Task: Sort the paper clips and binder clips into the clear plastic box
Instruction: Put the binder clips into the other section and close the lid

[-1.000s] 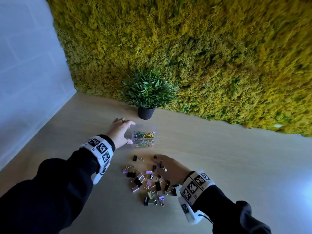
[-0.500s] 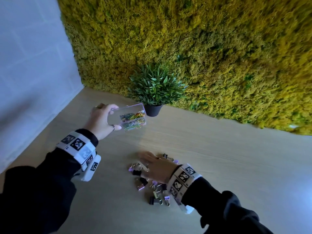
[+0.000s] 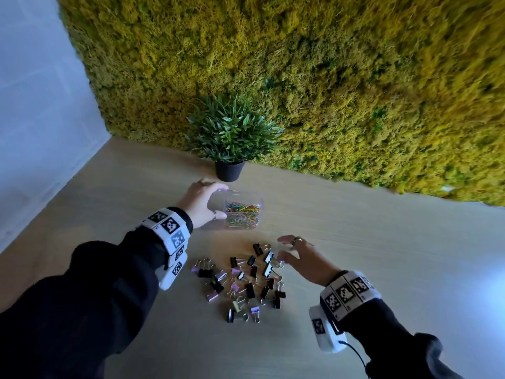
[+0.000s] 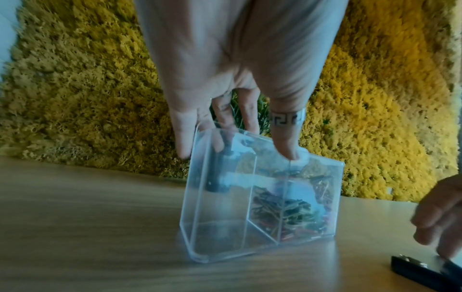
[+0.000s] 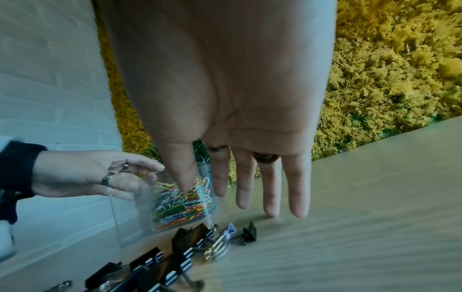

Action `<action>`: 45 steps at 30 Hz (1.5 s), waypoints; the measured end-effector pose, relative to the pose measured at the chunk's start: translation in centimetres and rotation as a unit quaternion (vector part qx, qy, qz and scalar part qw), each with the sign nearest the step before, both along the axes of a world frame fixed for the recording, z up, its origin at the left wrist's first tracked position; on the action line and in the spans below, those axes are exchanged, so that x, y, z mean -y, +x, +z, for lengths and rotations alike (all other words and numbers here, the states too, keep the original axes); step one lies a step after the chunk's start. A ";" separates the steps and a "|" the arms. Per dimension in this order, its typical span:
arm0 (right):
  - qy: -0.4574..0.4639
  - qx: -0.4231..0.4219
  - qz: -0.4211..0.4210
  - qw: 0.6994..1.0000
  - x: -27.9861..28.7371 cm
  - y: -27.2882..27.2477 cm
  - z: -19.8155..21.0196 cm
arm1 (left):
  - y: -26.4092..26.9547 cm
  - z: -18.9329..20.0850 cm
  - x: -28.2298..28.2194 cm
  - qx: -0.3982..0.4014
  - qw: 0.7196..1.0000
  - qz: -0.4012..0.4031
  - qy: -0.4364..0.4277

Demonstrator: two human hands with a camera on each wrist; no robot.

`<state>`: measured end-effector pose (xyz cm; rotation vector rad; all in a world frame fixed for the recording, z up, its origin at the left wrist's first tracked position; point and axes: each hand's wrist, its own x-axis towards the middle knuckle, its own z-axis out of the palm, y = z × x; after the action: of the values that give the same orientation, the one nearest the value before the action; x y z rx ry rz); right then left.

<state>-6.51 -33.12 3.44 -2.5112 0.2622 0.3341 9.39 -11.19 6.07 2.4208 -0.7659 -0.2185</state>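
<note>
The clear plastic box [image 3: 243, 212], partly filled with coloured paper clips [image 3: 241, 209], was gripped by the left hand [image 3: 200, 205]. The right hand [image 3: 303, 259], fingers spread, held nothing; the box was seen at its 10 o'clock.

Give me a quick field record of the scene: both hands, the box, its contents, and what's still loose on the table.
left hand: grips the clear plastic box from its left end
right hand: fingers straight, holding nothing, beside the pile
box compartments: paper clips fill the right one; left one looks empty
binder clips: loose pile on the table, nearer than the box
backdrop: potted plant behind the box
</note>
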 end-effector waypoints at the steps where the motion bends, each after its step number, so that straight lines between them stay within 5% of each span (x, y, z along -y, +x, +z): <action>1: 0.003 -0.005 -0.001 1.000 -0.1 -0.1 -0.1 | -0.4 -0.1 -0.5 0.021 1.000 0.006 0.000; 4: 0.002 -0.011 -0.004 1.000 -0.8 -0.3 -0.4 | -2.9 0.5 -2.5 0.083 0.996 0.016 -0.035; 6: -0.030 -0.036 0.010 0.999 -1.4 -0.5 -0.7 | -5.1 0.6 -3.8 0.041 0.998 -0.043 -0.029; 9: -0.078 -0.046 0.033 0.995 -2.8 -0.5 -1.2 | -7.5 -0.6 -4.6 -0.075 0.980 -0.138 0.122; 12: -0.055 -0.011 0.000 0.998 -4.1 0.1 -2.1 | -8.6 -2.4 -4.1 -0.092 0.951 -0.152 0.254; 20: -0.014 -0.047 -0.014 0.999 -4.6 1.4 -1.5 | -8.8 -3.8 -2.4 -0.067 0.957 -0.134 0.249; 33: -0.093 -0.082 -0.004 0.992 -5.5 1.8 -1.4 | -8.2 -4.0 -2.6 -0.089 0.967 -0.103 0.214; 38: -0.059 -0.065 -0.045 0.995 -4.8 2.0 -2.1 | -7.4 -3.8 -3.0 -0.109 0.978 -0.079 0.158; 40: -0.034 -0.049 -0.075 0.995 -4.0 2.0 -2.4 | -6.9 -3.2 -3.5 -0.193 0.976 -0.051 0.090; 42: 0.007 -0.036 -0.096 0.995 -3.0 1.8 -2.2 | -6.5 -2.6 -3.9 -0.317 0.948 -0.006 -0.027; 45: 0.122 -0.050 -0.127 0.983 -1.6 1.4 -1.5 | -6.3 -1.3 -4.2 -0.459 0.867 0.066 -0.186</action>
<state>-5.11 -31.49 1.98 -2.1927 0.5434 0.3657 3.10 -7.02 4.73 1.6844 -0.1660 -0.9788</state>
